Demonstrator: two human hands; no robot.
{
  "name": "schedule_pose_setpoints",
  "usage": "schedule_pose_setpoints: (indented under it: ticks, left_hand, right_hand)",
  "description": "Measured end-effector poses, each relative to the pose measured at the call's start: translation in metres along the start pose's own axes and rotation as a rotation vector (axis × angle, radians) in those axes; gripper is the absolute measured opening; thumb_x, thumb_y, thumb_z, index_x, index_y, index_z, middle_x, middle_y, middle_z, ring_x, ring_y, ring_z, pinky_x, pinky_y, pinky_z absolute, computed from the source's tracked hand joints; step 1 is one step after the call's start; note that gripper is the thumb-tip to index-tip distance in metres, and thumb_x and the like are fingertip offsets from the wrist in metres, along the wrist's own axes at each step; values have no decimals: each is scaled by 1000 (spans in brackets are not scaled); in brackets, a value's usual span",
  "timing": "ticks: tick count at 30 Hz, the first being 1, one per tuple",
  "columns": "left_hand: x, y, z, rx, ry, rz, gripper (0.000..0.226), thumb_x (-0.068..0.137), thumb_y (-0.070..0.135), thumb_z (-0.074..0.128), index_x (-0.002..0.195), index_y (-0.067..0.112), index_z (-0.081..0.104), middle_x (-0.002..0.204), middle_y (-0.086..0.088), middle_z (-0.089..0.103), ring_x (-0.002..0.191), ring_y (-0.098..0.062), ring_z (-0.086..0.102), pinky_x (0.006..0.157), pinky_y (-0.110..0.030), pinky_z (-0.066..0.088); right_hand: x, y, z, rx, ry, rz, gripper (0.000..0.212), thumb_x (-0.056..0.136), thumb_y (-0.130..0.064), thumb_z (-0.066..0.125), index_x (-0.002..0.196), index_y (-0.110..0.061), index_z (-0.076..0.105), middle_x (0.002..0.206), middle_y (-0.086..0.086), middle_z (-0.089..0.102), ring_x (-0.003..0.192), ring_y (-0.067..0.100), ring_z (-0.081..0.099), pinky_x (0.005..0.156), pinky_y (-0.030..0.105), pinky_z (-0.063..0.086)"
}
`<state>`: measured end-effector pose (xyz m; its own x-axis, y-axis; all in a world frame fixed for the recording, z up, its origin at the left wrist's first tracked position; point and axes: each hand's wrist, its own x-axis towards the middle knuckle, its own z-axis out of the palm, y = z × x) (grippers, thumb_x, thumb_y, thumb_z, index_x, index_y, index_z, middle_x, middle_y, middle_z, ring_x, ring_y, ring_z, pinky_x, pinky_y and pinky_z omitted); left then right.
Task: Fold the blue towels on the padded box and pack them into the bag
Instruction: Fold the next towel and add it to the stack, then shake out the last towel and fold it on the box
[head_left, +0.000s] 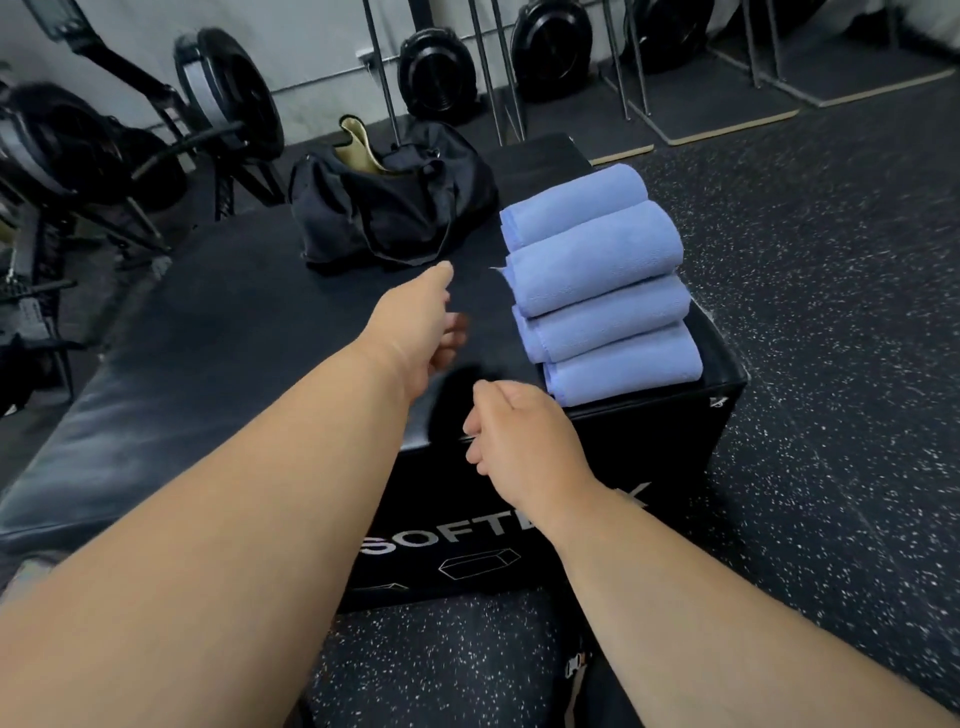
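Observation:
Several folded blue towels (597, 280) lie in an overlapping row along the right side of the black padded box (234, 322). A black duffel bag (389, 202) sits at the box's far end, its top open and a tan lining showing. My left hand (421, 327) hovers over the middle of the box, fingers loosely curled, holding nothing. Over the box's near edge, just left of the nearest towel, is my right hand (519, 431); its fingers are loosely curled and it holds nothing.
Black exercise machines (104, 145) stand to the left of the box. Weight plates (436, 67) and metal rack legs line the back wall. Speckled rubber floor (831, 312) stretches to the right and in front of the box.

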<state>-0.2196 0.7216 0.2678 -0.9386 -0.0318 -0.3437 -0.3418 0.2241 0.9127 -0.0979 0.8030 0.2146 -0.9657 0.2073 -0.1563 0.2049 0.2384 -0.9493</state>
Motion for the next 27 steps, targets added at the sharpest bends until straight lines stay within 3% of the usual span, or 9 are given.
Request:
schedule_pose_setpoints:
  ticks: [4,8,14,16,19,21,23,25,27]
  left_hand:
    - [-12,-39,-70,-7,75,2,32,103,52,57,111,23,65,87,2,71,66,-13,59,62,-28,43]
    - [-32,-93,-151,53,165,13,22,105,44,56,99,23,59,82,0,65,68,-15,55,60,-29,38]
    - [-76,-182,-298,150,336,-85,27,106,41,55,94,19,63,79,0,63,64,-14,52,58,-30,38]
    - [-96,-208,-347,178,368,-131,32,103,37,61,75,21,58,68,3,55,57,-12,45,54,-27,32]
    - [-132,-251,-419,290,402,-239,33,80,42,63,59,21,50,59,1,45,56,-19,36,56,-31,25]
    - [-159,-285,-465,363,455,-317,30,72,42,58,55,21,46,56,1,42,60,-20,34,61,-35,27]
    - [-189,-322,-511,382,557,-425,29,79,35,60,60,17,49,53,3,40,59,-22,36,60,-33,28]
    - [-203,-356,-532,354,583,-517,24,92,25,63,75,9,56,62,-8,46,60,-21,44,62,-32,37]
    - [-219,-395,-564,280,616,-578,13,94,24,65,85,15,61,91,-18,68,78,-25,57,80,-40,54]
  right_hand:
    - [-1,-9,26,25,-33,25,36,98,-40,45,76,-21,67,71,-1,74,77,27,70,84,51,57]
    - [-5,-15,66,-17,-127,5,36,102,-42,47,82,-22,69,74,-6,74,78,20,71,87,48,57]
    - [-38,-29,158,-159,-360,-89,39,101,-45,47,94,-13,68,84,5,73,82,31,70,78,51,59]
    - [-53,-28,194,-228,-444,-134,35,101,-47,46,92,-20,68,85,1,73,83,25,69,80,50,59]
    - [-78,-22,247,-282,-563,-171,27,102,-51,46,92,-38,67,86,-9,74,83,14,71,86,48,58]
    - [-94,-20,281,-339,-637,-187,26,103,-54,45,95,-41,66,84,-9,74,73,13,69,80,49,59]
    - [-114,-22,320,-368,-728,-205,20,106,-49,47,101,-42,65,83,-3,72,64,23,65,68,47,56]
    - [-122,-19,336,-365,-766,-198,16,106,-43,49,107,-42,64,82,-4,69,54,19,58,55,40,49]
    - [-136,-19,374,-379,-822,-224,15,107,-41,49,109,-41,64,77,-7,65,49,8,52,51,34,43]
